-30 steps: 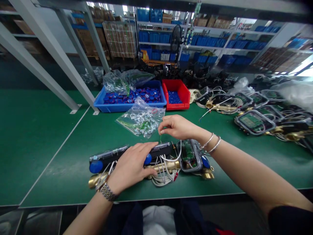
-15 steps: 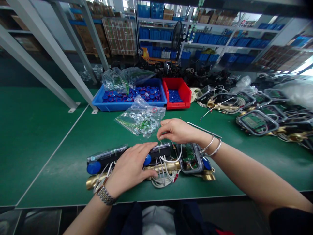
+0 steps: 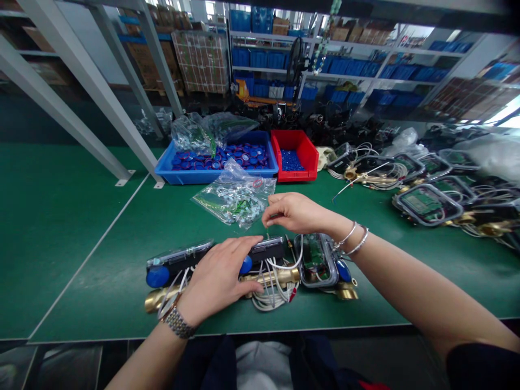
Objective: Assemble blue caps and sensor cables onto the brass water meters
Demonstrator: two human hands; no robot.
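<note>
The middle meter lies on the green bench, partly under the spread left hand; just above its far edge, the right hand pinches a thin greenish strand. Beyond lies a clear bag.

Resting the left hand across a brass-bodied meter with coiled white cable; pinching a thin strand above its black casing in the right hand; facing a clear plastic bag, blue tray and red bin.
</note>
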